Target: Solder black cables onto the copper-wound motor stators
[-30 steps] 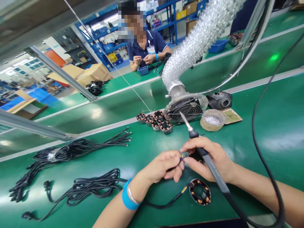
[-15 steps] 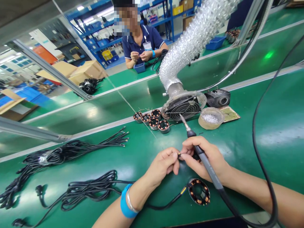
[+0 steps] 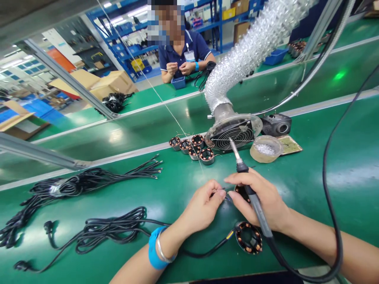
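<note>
My left hand (image 3: pixel 203 207) is closed, pinching a dark cable end (image 3: pixel 227 197) between thumb and index finger. My right hand (image 3: pixel 268 199) is wrapped round a soldering iron (image 3: pixel 258 209), whose metal tip points up and away. Its thumb and index finger are spread close to the cable end. Below my hands lies a copper-wound stator (image 3: pixel 248 238), with a black cable (image 3: pixel 204 255) and its yellow wire running to it. A second stator (image 3: pixel 242 193) is partly hidden behind my right hand. To the left rests a coiled black power cable (image 3: pixel 115 228) with plugs.
Several stators (image 3: pixel 194 152) stand near a round fume extractor (image 3: pixel 237 136) with a silver duct (image 3: pixel 251 55). A tub (image 3: pixel 266 150) of silvery bits sits beside it. Bundled cables (image 3: pixel 79 183) lie at left. A co-worker (image 3: pixel 186 51) sits across the bench.
My right thumb and index finger have parted from the cable end. My left thumb and index finger still pinch it. The whole view has shifted slightly.
</note>
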`<action>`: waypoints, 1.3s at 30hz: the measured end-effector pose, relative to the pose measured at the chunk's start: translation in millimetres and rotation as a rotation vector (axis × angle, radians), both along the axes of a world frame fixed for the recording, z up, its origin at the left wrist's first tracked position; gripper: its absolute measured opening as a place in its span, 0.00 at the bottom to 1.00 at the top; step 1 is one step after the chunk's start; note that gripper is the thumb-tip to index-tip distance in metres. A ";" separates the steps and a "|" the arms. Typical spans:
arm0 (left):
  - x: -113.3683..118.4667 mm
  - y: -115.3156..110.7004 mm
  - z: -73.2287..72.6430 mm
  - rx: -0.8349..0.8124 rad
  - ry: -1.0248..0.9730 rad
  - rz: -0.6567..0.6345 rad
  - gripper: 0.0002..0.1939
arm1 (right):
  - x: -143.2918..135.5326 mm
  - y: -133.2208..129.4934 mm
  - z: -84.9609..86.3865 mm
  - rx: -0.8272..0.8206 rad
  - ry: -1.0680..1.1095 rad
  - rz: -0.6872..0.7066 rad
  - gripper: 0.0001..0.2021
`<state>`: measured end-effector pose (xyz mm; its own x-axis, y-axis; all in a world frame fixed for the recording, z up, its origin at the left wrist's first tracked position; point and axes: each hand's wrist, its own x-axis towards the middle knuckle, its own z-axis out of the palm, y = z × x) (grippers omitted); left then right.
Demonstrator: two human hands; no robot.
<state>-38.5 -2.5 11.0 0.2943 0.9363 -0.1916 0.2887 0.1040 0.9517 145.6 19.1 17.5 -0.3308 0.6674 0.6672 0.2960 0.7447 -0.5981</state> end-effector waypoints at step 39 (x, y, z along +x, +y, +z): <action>14.4 20.2 3.3 -0.167 -0.183 0.106 0.14 | 16.1 12.1 -6.2 0.150 -0.125 0.035 0.15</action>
<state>-24.0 17.7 14.3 0.2406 0.9236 -0.2984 0.0930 0.2841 0.9543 161.7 31.2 11.3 -0.4387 0.5504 0.7104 0.3336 0.8337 -0.4400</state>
